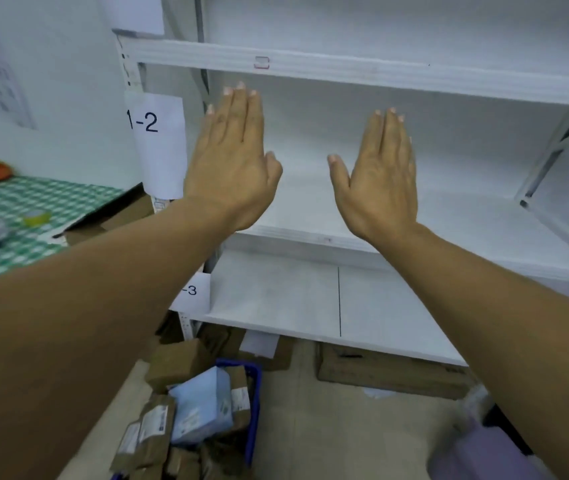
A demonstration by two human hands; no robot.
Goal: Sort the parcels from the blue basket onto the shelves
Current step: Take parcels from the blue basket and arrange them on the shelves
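While the brown cardboard and pale blue bagged parcels (203,410) lie heaped in the blue plastic basket (255,410) on the floor below the white metal shelves (449,209), the left hand (231,164) and right hand (380,178) hover flat, fingers straight, holding nothing, before the middle shelf.
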